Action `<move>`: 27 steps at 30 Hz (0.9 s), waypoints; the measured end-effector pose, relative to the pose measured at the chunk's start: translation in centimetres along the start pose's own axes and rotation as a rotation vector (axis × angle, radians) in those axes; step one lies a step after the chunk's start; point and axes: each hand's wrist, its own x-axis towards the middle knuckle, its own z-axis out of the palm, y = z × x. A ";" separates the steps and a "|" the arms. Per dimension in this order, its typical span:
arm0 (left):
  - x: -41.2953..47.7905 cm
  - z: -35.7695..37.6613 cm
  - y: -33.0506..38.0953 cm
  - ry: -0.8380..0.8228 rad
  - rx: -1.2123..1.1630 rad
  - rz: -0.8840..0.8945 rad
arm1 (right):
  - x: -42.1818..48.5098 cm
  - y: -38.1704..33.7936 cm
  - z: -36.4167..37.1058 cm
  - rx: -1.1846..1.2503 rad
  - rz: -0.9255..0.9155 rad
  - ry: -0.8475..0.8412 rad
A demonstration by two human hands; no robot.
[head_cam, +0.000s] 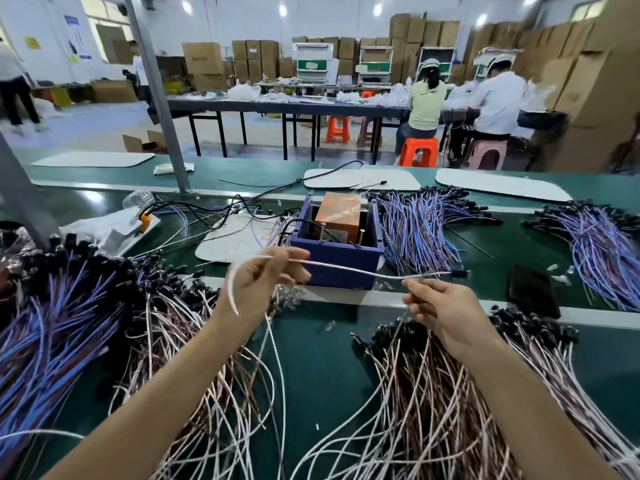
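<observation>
A thin white cable (349,270) stretches between my two hands above the green bench. My left hand (263,282) pinches it near one end, and the loose tail curls down past my wrist. My right hand (446,311) pinches it close to the black connector (458,273) at the other end. Just behind the cable stands a blue box (341,261) with an orange block (339,213) and upright pins inside.
Heaps of white and copper cables (433,410) lie at the front, purple and blue bundles (415,230) at the left, right and back. A black phone (533,291) lies right of the box. White mats (502,183) sit behind. People sit at a far table.
</observation>
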 end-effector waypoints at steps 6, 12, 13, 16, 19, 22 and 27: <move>3.0 -3.4 -1.6 0.413 -0.277 -0.345 | 0.3 0.0 -2.2 0.213 0.116 -0.090; 4.0 -7.3 -3.8 0.593 -0.617 -0.554 | 1.0 -0.4 -2.8 0.625 0.169 -0.049; 4.0 -7.8 -4.0 0.627 -0.667 -0.560 | 1.3 -0.3 -2.9 0.659 0.143 -0.025; 3.8 -8.5 -4.4 0.698 -0.738 -0.536 | 2.1 0.1 -3.0 0.725 0.082 0.038; 3.5 -8.8 -4.5 0.805 -0.747 -0.455 | 2.5 0.6 -2.9 0.714 0.038 0.115; 3.5 -9.2 -4.2 0.877 -0.739 -0.366 | 2.8 0.8 -2.8 0.638 -0.002 0.164; 3.8 -9.2 -3.2 0.893 -0.665 -0.219 | 3.1 -0.1 -1.9 0.395 -0.061 0.203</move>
